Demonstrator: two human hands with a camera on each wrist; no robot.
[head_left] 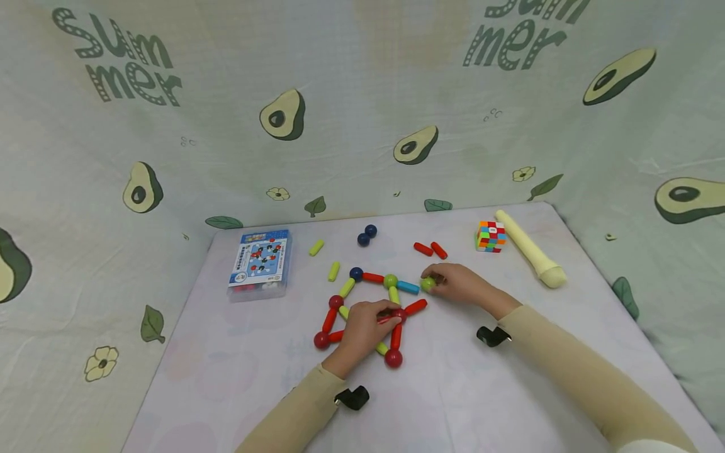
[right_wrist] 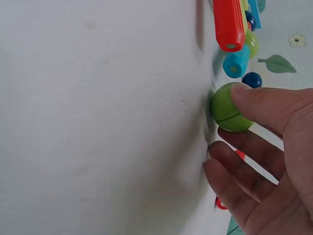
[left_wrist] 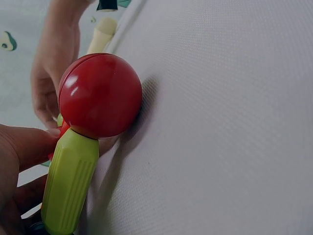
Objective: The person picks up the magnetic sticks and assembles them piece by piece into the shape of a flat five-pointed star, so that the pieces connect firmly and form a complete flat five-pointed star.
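On the table lies a flat frame of coloured rods joined by balls. My left hand [head_left: 362, 324] reaches over its middle and pinches a red rod [head_left: 385, 320] beside a red ball [head_left: 399, 314]. In the left wrist view another red ball [left_wrist: 100, 95], with a green rod [left_wrist: 71, 181] on it, is close to the thumb. My right hand [head_left: 455, 283] holds a green ball [right_wrist: 231, 108] between thumb and fingers. That ball is right by the free end of a blue rod [head_left: 408, 287], whose other end meets a second green ball [head_left: 390, 281]. A red rod [head_left: 416, 307] sticks out nearby.
Behind the frame lie two dark blue balls [head_left: 367, 234], two loose green rods [head_left: 334, 271] and two loose red rods [head_left: 423, 249]. A clear kit box [head_left: 258, 264] is at back left. A puzzle cube [head_left: 490, 236] and a cream stick-shaped object [head_left: 529, 248] lie at back right.
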